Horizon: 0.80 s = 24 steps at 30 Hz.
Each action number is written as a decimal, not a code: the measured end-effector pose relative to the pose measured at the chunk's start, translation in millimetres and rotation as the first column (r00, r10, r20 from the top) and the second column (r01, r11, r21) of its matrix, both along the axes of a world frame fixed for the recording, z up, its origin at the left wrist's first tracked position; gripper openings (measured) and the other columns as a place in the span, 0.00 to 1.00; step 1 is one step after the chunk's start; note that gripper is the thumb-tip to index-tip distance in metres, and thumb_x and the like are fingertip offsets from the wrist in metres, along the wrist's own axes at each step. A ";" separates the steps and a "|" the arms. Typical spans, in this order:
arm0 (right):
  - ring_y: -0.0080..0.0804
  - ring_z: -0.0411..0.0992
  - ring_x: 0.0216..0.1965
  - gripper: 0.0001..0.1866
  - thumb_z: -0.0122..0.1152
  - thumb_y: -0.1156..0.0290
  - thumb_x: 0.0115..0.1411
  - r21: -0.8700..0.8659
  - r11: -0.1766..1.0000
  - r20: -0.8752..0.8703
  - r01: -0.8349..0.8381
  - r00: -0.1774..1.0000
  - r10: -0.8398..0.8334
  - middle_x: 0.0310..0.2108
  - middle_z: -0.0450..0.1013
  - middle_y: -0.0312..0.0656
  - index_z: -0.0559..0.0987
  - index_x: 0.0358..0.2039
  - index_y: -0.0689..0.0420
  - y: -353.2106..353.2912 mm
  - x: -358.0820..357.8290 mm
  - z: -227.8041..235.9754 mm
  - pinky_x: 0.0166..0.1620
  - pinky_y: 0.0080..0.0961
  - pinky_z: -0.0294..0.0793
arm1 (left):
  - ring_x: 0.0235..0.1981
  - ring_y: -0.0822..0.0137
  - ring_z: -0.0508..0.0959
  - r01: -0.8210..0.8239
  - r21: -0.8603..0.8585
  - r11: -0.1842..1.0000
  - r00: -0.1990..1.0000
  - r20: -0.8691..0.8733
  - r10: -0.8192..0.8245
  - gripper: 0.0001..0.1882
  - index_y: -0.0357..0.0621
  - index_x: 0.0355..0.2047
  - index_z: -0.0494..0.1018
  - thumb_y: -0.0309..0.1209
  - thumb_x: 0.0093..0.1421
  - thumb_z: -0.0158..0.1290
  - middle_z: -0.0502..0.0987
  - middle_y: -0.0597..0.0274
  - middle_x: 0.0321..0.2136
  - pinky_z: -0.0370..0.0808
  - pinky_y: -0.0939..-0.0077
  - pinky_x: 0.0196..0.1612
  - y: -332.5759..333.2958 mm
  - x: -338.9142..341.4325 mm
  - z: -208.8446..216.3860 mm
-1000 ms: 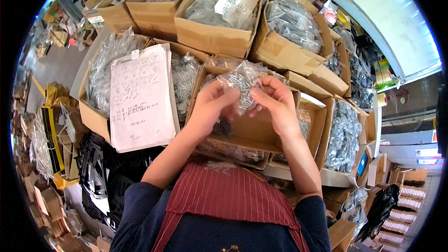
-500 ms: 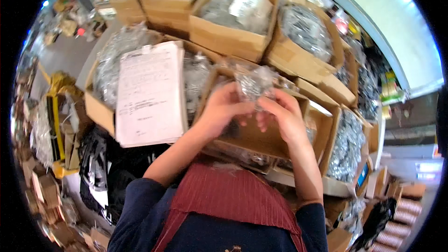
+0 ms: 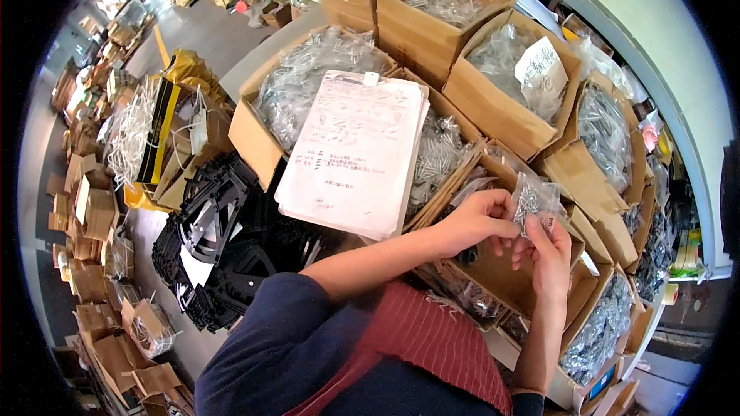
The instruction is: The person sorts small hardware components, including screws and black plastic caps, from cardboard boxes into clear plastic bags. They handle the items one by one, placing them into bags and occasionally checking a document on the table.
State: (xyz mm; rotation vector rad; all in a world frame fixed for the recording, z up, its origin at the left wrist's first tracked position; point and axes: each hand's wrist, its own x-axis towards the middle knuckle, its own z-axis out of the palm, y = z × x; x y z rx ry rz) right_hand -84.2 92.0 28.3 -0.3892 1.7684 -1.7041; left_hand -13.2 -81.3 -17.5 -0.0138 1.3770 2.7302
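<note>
A small clear plastic bag of silvery screws (image 3: 532, 199) is held up between my two hands, over a cardboard box (image 3: 493, 266). My left hand (image 3: 486, 221) pinches the bag's lower left edge with thumb and fingers. From the other side, my right hand (image 3: 551, 256) grips the bottom right corner, its thumb lying across the plastic. To the left of my hands, a stack of handwritten paper sheets (image 3: 351, 158) with a clip at its top rests over boxes of bagged hardware. Loose-looking metal screws (image 3: 439, 156) fill the box beside the papers.
Cardboard boxes of bagged metal parts (image 3: 605, 135) crowd the far side and right. Black plastic parts (image 3: 231, 235) are piled at lower left. Beyond them stands a carton with white cords (image 3: 139, 135). A pale wall panel (image 3: 655, 23) edges the upper right.
My view has swung to the left, so the boxes, papers and hands appear farther right. Both hands keep hold of the bag, which now shows sharply.
</note>
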 end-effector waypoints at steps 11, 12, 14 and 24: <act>0.26 0.74 0.23 0.08 0.60 0.70 0.65 -0.109 0.994 0.027 0.012 1.000 -0.009 0.25 0.76 0.38 0.78 0.38 0.63 0.8 2.8 0.3 0.24 0.21 0.74 | 0.31 0.71 0.79 -0.094 -0.012 0.995 0.995 -0.025 0.094 0.09 0.41 0.39 0.71 0.23 0.58 0.57 0.79 0.62 0.32 0.76 0.77 0.32 0.1 -1.5 -2.1; 0.27 0.75 0.24 0.08 0.60 0.71 0.64 -0.121 0.992 0.026 0.027 0.999 -0.024 0.25 0.77 0.40 0.79 0.39 0.63 3.0 -0.2 -2.8 0.24 0.22 0.74 | 0.33 0.70 0.79 -0.131 -0.013 0.991 0.991 -0.039 0.131 0.09 0.41 0.41 0.73 0.24 0.60 0.58 0.79 0.62 0.34 0.78 0.76 0.34 0.6 -1.1 -2.8; 0.28 0.76 0.24 0.09 0.59 0.70 0.65 -0.103 0.993 0.056 0.061 0.997 -0.055 0.25 0.78 0.41 0.79 0.39 0.63 5.8 -3.7 -0.3 0.24 0.22 0.75 | 0.35 0.70 0.79 -0.161 -0.033 0.986 0.986 -0.049 0.159 0.09 0.41 0.42 0.73 0.25 0.61 0.58 0.78 0.62 0.35 0.78 0.75 0.35 1.0 -1.6 1.2; 0.31 0.77 0.20 0.21 0.55 0.54 0.69 -0.165 0.986 0.122 0.034 0.992 -0.014 0.23 0.78 0.46 0.79 0.35 0.63 10.2 -7.7 4.7 0.21 0.24 0.75 | 0.33 0.71 0.79 -0.184 -0.055 0.981 0.982 -0.047 0.182 0.09 0.39 0.41 0.73 0.22 0.60 0.57 0.78 0.64 0.33 0.76 0.77 0.36 -0.2 2.8 8.8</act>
